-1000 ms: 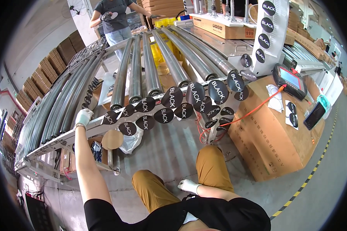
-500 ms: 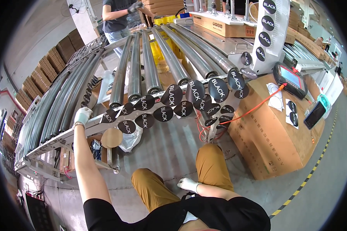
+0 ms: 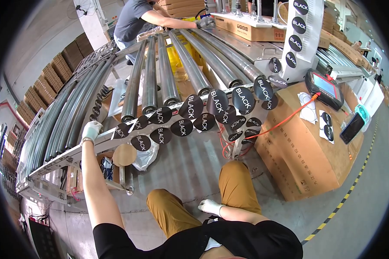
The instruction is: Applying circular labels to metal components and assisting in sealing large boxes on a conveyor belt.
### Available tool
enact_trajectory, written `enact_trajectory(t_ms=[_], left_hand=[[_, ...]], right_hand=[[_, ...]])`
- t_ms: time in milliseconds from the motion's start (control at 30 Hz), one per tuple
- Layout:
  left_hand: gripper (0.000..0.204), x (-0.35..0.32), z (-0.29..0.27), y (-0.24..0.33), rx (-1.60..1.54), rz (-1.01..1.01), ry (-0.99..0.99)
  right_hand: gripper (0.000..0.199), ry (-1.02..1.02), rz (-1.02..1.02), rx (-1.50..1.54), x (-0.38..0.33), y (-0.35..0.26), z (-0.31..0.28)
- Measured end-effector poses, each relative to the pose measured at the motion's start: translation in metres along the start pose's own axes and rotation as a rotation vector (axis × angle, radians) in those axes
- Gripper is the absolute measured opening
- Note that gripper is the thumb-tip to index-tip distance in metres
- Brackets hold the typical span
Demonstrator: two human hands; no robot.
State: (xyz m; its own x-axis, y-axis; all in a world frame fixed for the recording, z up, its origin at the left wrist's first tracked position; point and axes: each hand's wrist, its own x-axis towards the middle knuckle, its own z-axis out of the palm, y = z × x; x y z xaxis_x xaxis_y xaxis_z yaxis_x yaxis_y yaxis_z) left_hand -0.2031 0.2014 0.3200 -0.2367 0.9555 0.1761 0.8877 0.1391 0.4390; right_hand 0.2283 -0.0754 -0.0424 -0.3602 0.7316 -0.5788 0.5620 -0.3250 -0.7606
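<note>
My left hand (image 3: 92, 130), in a white glove, is closed over the metal side rail (image 3: 106, 137) of a roller conveyor. In my lap, between the knees, lies my right hand (image 3: 210, 207), also gloved; its fingers look loosely extended, and nothing shows in them. Several round black stickers (image 3: 182, 127) with white lettering hang along the rail, to the right of my left hand. Beyond them, steel rollers (image 3: 145, 77) run away from me. A strip of similar stickers (image 3: 299, 26) hangs from a white stand at the right.
A large carton (image 3: 298, 151) at my right bears a handheld controller (image 3: 326, 90), a phone (image 3: 352, 128) and sticker sheets (image 3: 326, 127). An orange cable (image 3: 285, 119) trails from the controller. Across the conveyor a co-worker (image 3: 136, 19) reaches toward a flat carton (image 3: 250, 31).
The co-worker has leaned to the right, and a gloved hand now reaches near the flat carton at the back. Both my hands have stayed in place.
</note>
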Motion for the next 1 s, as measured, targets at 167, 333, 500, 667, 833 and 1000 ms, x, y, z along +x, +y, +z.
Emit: enact_trajectory(t_ms=[167,333,500,667,833,1000], left_hand=[[0.017,-0.001,0.000,0.006,0.010,-0.001,0.007],[0.017,0.003,0.001,-0.002,0.021,-0.008,0.014],[0.017,0.002,0.001,-0.002,0.000,-0.010,0.007],[0.017,0.000,0.001,0.001,-0.012,-0.013,0.012],[0.017,0.006,0.003,-0.008,-0.041,-0.008,0.006],[0.016,0.011,0.005,-0.013,-0.029,-0.010,0.007]], right_hand=[[0.033,0.001,0.020,-0.004,-0.005,-0.006,-0.003],[0.033,0.011,0.003,-0.012,-0.001,-0.001,-0.001],[0.033,-0.004,-0.005,0.009,-0.002,-0.002,-0.001],[0.033,0.002,0.006,0.018,-0.002,-0.002,-0.001],[0.032,0.001,0.001,0.008,-0.003,-0.004,-0.002],[0.030,-0.003,-0.009,0.042,-0.002,-0.002,-0.001]])
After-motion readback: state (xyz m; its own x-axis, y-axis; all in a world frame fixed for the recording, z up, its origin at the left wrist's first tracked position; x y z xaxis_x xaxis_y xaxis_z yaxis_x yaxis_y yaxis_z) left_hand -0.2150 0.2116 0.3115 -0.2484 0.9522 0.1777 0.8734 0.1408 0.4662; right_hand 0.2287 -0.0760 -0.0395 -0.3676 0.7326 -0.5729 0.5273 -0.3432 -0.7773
